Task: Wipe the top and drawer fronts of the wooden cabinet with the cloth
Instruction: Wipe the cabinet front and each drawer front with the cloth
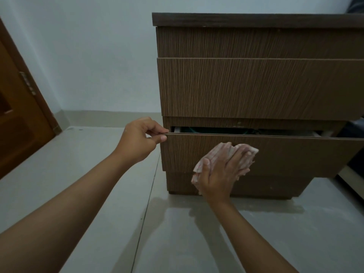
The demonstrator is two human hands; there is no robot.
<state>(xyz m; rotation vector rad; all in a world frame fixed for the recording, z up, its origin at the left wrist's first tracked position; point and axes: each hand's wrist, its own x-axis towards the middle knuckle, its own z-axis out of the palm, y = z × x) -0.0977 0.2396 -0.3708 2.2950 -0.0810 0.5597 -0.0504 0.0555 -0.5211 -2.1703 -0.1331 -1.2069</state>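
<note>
Two hands at the bottom drawer: left hand pinches its corner, right hand presses cloth with straight fingers.

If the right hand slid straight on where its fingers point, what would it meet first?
Probably the top edge of the bottom drawer front; the right hand, pressing the cloth there, points up and right along it.

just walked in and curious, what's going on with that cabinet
A person is wiping the wooden cabinet. The right hand presses a pale cloth flat against the front of the bottom drawer, which stands slightly pulled out. The left hand pinches that drawer's top left corner, apparently to steady it.
</note>
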